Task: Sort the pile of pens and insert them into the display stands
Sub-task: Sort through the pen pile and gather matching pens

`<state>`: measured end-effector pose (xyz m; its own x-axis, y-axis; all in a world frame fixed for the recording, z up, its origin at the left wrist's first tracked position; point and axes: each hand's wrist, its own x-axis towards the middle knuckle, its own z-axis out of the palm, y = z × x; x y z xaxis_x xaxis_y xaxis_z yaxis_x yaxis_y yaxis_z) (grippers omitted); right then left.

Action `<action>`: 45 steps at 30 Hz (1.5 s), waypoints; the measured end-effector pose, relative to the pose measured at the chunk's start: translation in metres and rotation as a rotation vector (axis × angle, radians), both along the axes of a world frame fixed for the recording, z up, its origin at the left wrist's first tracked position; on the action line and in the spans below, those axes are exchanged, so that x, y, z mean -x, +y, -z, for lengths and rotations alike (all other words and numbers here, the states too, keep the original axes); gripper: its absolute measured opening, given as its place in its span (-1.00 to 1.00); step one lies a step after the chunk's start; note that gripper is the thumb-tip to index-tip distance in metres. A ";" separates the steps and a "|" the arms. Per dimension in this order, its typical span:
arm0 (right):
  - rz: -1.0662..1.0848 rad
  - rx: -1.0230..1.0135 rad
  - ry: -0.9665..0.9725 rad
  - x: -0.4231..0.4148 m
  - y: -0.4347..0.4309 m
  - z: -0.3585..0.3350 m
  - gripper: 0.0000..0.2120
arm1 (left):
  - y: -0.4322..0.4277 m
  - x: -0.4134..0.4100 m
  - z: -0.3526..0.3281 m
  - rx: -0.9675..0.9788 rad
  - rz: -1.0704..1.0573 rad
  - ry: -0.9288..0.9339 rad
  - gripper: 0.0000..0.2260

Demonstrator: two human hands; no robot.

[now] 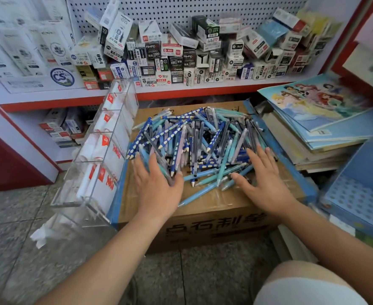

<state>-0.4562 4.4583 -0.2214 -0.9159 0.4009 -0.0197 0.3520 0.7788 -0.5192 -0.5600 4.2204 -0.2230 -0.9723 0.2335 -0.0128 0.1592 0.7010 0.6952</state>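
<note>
Blue pen pile (pixel 200 139), two hands (pixel 157 187) (pixel 267 183)

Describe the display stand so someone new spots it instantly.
Find the cardboard box heaped with pens, below the red-edged shelf. Against its left side leans the display stand: clear acrylic compartments with red-and-white labels, the only see-through item nearby.
</note>
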 end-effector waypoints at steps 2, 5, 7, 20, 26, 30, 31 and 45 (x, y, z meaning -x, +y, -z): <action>0.041 0.014 0.027 -0.005 0.002 -0.004 -0.20 | -0.007 0.002 -0.001 -0.002 0.003 0.011 -0.27; 0.123 0.034 0.069 -0.010 0.008 -0.012 -0.33 | -0.014 0.010 -0.004 0.001 0.035 0.023 -0.30; 0.148 0.004 0.089 -0.013 0.010 -0.018 -0.47 | -0.017 0.012 -0.010 0.015 0.053 0.021 -0.31; 0.347 0.322 -0.271 -0.006 0.008 -0.048 -0.59 | -0.028 0.004 -0.060 0.149 0.411 0.159 -0.91; 0.574 0.434 -0.257 0.015 -0.003 -0.053 -0.49 | -0.006 -0.010 -0.057 0.104 0.579 0.030 -0.86; 0.635 0.516 -0.259 0.020 -0.001 -0.048 -0.63 | 0.001 -0.011 -0.060 0.080 0.652 0.020 -0.87; 0.638 0.539 -0.266 0.020 0.000 -0.048 -0.68 | 0.002 -0.011 -0.061 0.075 0.658 0.015 -0.88; 0.107 0.790 -0.067 -0.009 -0.046 -0.091 -0.70 | 0.031 -0.037 -0.063 -0.310 0.671 -0.612 -0.85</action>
<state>-0.4477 4.4123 -0.1309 -0.8602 0.3310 -0.3879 0.4537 0.1494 -0.8785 -0.5227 4.2514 -0.1596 -0.4801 0.8176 -0.3178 0.0084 0.3666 0.9304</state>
